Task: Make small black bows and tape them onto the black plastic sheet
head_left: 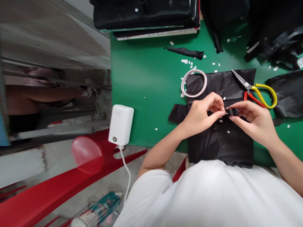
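My left hand [203, 113] is closed in a pinch, with a small white piece [226, 113] at its fingertips. Facing it, my right hand [254, 119] grips a short black fabric roll [233, 111] between thumb and fingers. Both hands are over a flat black fabric piece [220, 145] that hangs past the table's near edge. On that fabric's upper left rests a roll of white tape [183, 86]. Scissors [247, 85] with yellow and red handles lie above my right hand, blades partly apart. The far sides of the held things are hidden by my fingers.
Small white scraps dot the green table [142, 78]. A black strip [187, 52] lies beyond the tape. Folded black fabric [146, 15] is stacked at the back, more [281, 41] at right. A white power bank [121, 124] with a cable sits by the left edge, near a red chair [59, 176].
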Demonstrator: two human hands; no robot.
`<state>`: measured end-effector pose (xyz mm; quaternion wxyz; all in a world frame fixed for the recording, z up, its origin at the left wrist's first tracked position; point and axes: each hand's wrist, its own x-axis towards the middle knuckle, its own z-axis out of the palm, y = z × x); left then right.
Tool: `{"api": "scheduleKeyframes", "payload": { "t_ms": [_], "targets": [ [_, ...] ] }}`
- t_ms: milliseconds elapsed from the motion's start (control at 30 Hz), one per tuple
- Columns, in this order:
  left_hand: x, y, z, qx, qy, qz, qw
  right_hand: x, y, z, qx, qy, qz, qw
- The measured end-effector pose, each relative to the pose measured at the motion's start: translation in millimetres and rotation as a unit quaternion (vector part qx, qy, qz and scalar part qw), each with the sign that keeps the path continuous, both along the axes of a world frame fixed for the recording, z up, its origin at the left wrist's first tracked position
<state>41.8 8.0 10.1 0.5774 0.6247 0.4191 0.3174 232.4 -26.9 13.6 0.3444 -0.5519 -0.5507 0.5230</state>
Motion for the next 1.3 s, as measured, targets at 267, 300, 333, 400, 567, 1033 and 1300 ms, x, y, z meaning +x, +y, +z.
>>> {"api": "scheduleKeyframes", "payload": {
  "t_ms": [267,300,333,400,567,1033,1300],
  "targets": [
    [-4,2,3.5,-0.01,0.021,-0.059,0.998,1,3,-3.4,-0.073,0.105,0.003,0.992],
    [-3,2,3.6,-0.009,0.028,-0.061,0.998,0,3,-3.8,-0.078,0.115,0.0,0.99],
    [-3,2,3.5,-0.009,0.032,-0.061,0.998,0,3,-4.1,-0.083,0.124,-0.003,0.989],
    [-2,2,3.2,-0.009,0.033,-0.058,0.998,-1,3,-4.8,-0.09,0.137,-0.012,0.986],
    [1,1,1.8,-0.02,0.015,-0.05,0.998,-3,3,-6.2,-0.092,0.151,-0.035,0.984],
    [3,-1,2.8,-0.061,-0.036,-0.046,0.996,-3,2,-9.6,-0.062,0.113,-0.078,0.989],
    [3,-1,0.7,-0.072,-0.049,-0.036,0.996,-3,4,-10.7,-0.093,0.154,-0.102,0.978]
  ]
}}
